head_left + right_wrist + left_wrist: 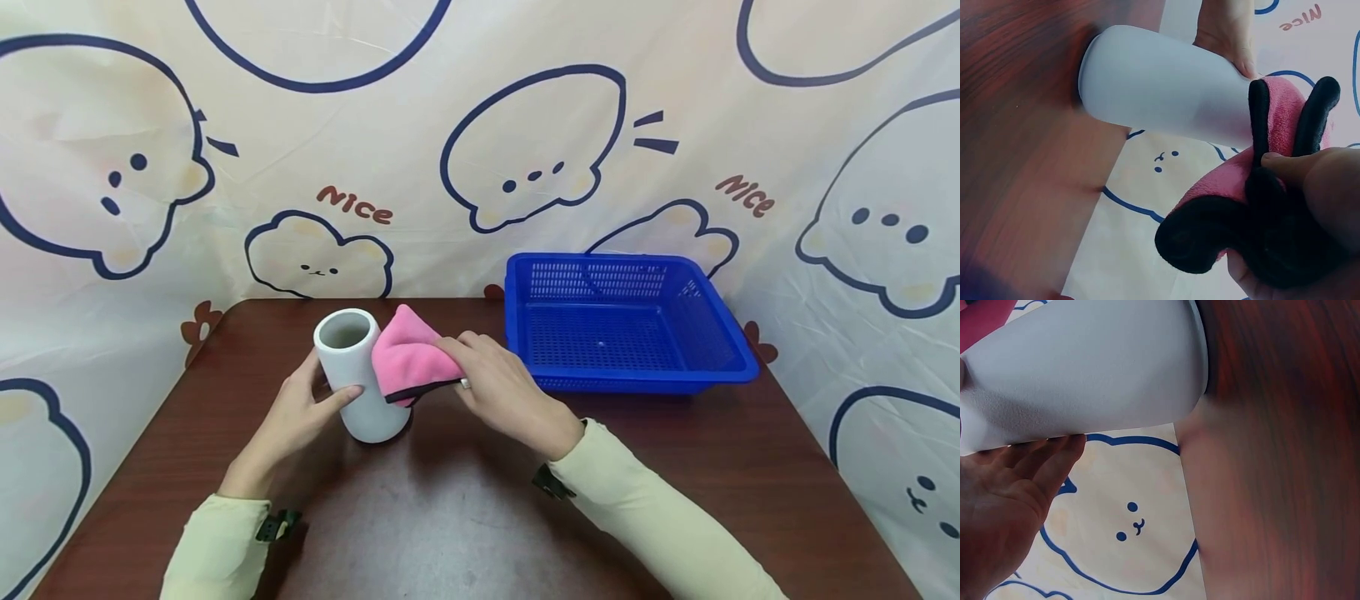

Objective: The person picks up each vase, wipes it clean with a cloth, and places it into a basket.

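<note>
A white cylindrical vase [367, 408] with an open top is at the left part of the brown table [465, 517]. My left hand [303, 408] grips it from the left, with the thumb across its front and the other fingers behind. In the left wrist view, fingers [1054, 462] lie along the side of the vase [1097, 369]. A pink cloth [412, 358] with black edging is bunched in my right hand [502, 387]. The cloth covers part of the vase's upper right side. From the right wrist, the folded cloth [1222, 181] shows beside the vase [1160, 87].
A blue plastic basket [630, 375] with perforated walls stands at the back right of the table, just beyond my right hand. Behind the table hangs a pale curtain [420, 167] with cartoon bears, and it continues along both sides.
</note>
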Demonstrator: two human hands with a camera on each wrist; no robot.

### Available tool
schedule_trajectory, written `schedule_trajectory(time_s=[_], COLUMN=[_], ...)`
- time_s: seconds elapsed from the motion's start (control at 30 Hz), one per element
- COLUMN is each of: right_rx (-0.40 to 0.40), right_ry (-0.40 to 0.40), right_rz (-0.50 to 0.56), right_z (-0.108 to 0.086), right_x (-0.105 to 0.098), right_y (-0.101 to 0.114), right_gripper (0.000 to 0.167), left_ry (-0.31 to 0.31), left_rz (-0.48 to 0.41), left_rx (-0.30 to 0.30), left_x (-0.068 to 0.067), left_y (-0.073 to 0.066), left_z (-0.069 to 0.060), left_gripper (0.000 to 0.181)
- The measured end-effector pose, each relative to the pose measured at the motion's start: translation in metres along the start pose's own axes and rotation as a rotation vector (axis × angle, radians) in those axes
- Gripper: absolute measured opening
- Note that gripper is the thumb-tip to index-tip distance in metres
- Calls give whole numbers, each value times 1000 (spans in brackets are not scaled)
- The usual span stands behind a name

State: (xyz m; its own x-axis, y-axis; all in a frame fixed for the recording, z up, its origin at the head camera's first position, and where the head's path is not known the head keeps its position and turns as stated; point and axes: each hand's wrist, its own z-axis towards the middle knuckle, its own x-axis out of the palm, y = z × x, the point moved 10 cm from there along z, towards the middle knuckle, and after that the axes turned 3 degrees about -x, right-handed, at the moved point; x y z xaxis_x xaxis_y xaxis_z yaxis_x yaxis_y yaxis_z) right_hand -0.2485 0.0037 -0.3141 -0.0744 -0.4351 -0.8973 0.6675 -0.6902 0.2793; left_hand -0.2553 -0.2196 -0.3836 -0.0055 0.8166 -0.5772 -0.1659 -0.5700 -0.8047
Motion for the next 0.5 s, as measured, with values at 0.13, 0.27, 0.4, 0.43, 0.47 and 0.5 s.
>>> schedule_trajectory(time_s=[0.13,0.27,0.4,0.43,0.47,0.5], right_rx=[-10,-8,3,5,6,6], right_ry=[-5,10,30,35,39,42], right_rz=[7,14,7,7,5,5], right_z=[3,6,8,9,9,9], right_x=[0,3,7,8,9,10], right_y=[2,4,5,5,5,5], right_gripper=[48,48,50,51,51,51], left_ry=[3,-2,-5,-4,-5,-5], left_rz=[-1,6,12,13,14,16], left_rx=[-1,10,20,22,23,24], left_x=[0,0,0,0,0,0], left_y=[0,0,-1,-1,-1,-1], left_z=[1,1,1,1,1,1], left_gripper=[78,77,76,76,76,76])
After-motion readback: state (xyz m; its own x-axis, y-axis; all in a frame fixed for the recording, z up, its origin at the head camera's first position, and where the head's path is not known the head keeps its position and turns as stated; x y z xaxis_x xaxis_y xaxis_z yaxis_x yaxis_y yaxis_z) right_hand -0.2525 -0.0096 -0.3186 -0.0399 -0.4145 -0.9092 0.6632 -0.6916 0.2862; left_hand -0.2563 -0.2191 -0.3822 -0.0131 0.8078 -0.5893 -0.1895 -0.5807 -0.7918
